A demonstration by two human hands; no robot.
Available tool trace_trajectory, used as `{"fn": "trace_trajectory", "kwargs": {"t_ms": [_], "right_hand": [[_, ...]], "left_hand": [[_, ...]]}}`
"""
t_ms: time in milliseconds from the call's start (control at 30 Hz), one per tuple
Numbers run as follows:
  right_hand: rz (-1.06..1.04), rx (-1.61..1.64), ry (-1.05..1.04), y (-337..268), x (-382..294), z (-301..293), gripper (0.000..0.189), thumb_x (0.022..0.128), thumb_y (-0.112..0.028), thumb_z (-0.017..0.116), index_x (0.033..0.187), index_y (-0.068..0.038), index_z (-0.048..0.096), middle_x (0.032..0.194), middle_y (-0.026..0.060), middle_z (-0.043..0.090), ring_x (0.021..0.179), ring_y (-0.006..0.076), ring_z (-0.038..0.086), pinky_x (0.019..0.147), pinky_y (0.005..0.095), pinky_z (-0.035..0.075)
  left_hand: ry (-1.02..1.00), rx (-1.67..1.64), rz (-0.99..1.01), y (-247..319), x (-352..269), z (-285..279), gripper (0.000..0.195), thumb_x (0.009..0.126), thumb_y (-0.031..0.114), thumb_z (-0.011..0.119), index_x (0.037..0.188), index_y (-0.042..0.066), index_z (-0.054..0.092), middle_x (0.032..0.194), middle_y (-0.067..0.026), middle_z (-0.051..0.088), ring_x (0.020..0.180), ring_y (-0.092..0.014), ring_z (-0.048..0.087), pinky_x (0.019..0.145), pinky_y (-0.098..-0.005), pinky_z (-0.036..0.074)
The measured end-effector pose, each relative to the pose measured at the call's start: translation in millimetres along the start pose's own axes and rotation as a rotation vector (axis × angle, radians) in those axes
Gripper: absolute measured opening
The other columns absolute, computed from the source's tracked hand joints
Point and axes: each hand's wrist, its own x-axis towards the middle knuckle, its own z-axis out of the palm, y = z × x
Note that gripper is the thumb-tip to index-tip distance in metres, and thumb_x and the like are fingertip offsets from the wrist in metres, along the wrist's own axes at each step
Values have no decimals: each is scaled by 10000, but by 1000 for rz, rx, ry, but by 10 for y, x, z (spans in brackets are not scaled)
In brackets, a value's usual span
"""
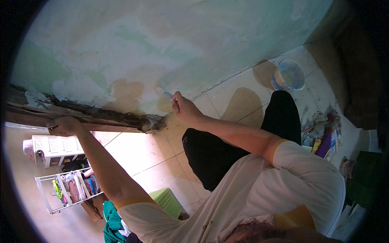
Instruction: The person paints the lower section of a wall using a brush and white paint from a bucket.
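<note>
My right hand (187, 108) is closed around a small hand tool (167, 95) with a blue part, possibly a brush or scraper. Its tip is at the lower part of a patchy green and whitish wall (136, 51), close to the floor line. Fingers and handle hide much of the tool, so its exact kind is unclear. Over to the left, my left hand (64, 125) grips the wooden door frame (100, 127). Along that frame the wall edge (121, 114) is dark, broken and crumbling, most of all at its foot.
A paint-smeared bucket (288, 76) stands on the tiled floor (240, 103) by my knee. Broken rubble (322, 124) and packets lie at right. Beyond the doorway are a white rack (56, 194) holding items, a white plastic cabinet (57, 148) and a green plastic stool (166, 201).
</note>
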Motion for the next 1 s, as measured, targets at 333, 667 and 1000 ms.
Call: {"fn": "trace_trajectory", "kwargs": {"t_ms": [333,667,1000], "right_hand": [[2,-165,378,677,333,-1909,197,934,-233,535,1020,-59,504,813,143,602,712,261,596,660,390,465],[104,-38,548,461,354,-1083,273,959,-148,434,1158,0,321,991,265,554,893,434,572,754,472,442],[94,13,-97,-385,119,-360,201,964,-187,474,1069,-63,355,767,158,543,673,319,568,621,438,430]], "left_hand": [[9,-7,49,-117,46,32,598,993,441,244,1132,-90,481,1113,-283,531,1043,-419,533,894,-497,439],[-18,-81,72,-37,43,-12,598,995,427,249,1126,-108,485,1113,-280,518,1045,-415,532,910,-502,439],[-52,-119,27,78,-33,-70,571,996,392,260,1099,-116,497,1109,-275,511,1059,-415,521,899,-502,440]]}}
